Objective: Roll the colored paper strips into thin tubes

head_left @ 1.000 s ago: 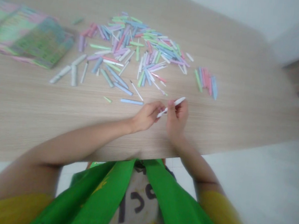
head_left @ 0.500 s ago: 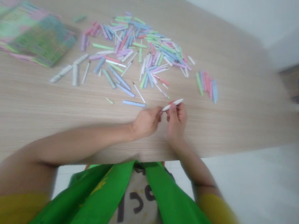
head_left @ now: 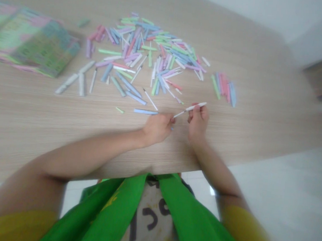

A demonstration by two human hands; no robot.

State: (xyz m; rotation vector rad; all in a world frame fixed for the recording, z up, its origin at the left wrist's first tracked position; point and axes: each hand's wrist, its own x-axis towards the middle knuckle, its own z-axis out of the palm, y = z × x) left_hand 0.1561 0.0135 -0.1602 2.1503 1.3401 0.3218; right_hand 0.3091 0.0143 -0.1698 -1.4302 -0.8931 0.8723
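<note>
My right hand (head_left: 198, 121) is closed in a pinch around a white pen barrel (head_left: 202, 104), tilted up to the right. Between the hands runs a thin white pen refill (head_left: 179, 114). Its right end meets the barrel's lower left tip; whether it sits inside cannot be made out. My left hand (head_left: 157, 127) has its fingers closed on the refill's other end, and a small blue bit shows under them. Just beyond the left hand lies a blue pen barrel (head_left: 143, 111), with a thin dark-tipped refill (head_left: 150, 99) close by.
A large heap of pastel pen parts (head_left: 155, 53) spreads across the wooden table (head_left: 65, 128). To its right is a small row of green, pink and blue pieces (head_left: 224, 88). White barrels (head_left: 81, 84) and a colourful printed bag (head_left: 36, 44) lie on the left.
My right hand has moved right and slightly away from me with the white barrel. A stretch of thin refill now shows between the hands, which were nearly together before.
</note>
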